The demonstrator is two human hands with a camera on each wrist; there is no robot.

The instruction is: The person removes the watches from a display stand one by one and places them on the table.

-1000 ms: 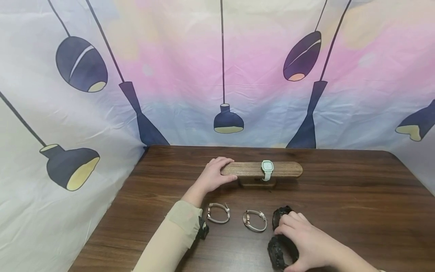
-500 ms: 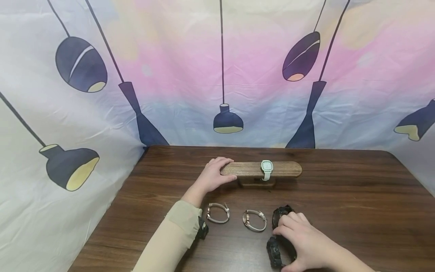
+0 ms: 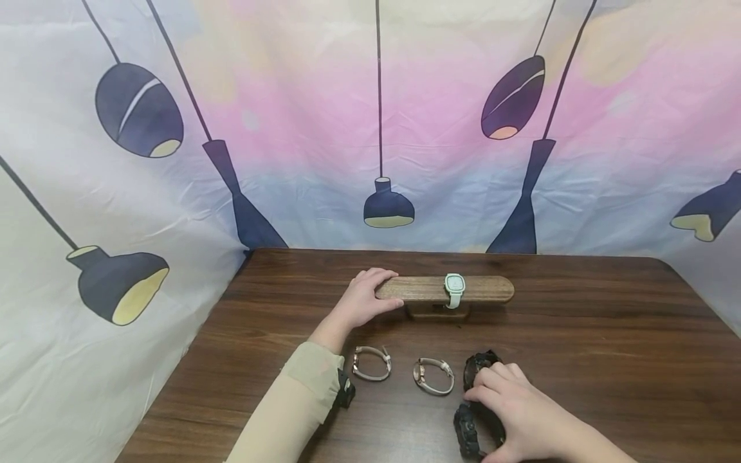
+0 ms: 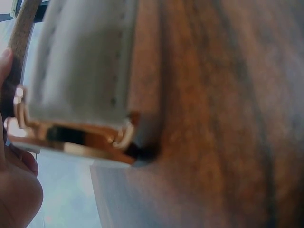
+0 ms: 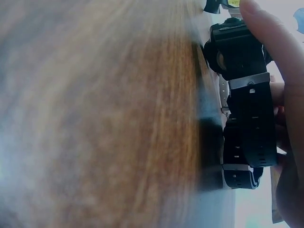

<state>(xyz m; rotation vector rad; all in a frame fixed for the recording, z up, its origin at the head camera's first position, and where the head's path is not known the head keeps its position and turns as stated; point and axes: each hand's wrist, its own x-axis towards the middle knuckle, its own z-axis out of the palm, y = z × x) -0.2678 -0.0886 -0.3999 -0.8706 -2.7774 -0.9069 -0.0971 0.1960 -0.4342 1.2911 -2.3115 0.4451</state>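
My left hand (image 3: 361, 299) grips the left end of a wooden watch stand (image 3: 486, 289), thumb along its front edge. A pale mint watch (image 3: 455, 283) is fastened around the stand's bar, right of its middle. At the lower right, my right hand (image 3: 523, 411) holds a black wristwatch (image 3: 466, 432) with a looped strap. The right wrist view shows the thumb at that watch's case (image 5: 237, 50) and fingers behind the strap. Just beyond it, a second black watch (image 3: 478, 365) lies partly hidden by the fingers.
Two watches with pale straps and rose-gold cases, a left one (image 3: 376, 378) and a right one (image 3: 419, 372), stand on edge between my arms. The left one's strap (image 4: 85, 61) looms close in the left wrist view. A printed cloth (image 3: 324, 128) hangs behind the wooden table (image 3: 608, 360).
The nearer black watch has turned a little in my right hand, and that hand has shifted slightly left. My left hand stays on the stand.
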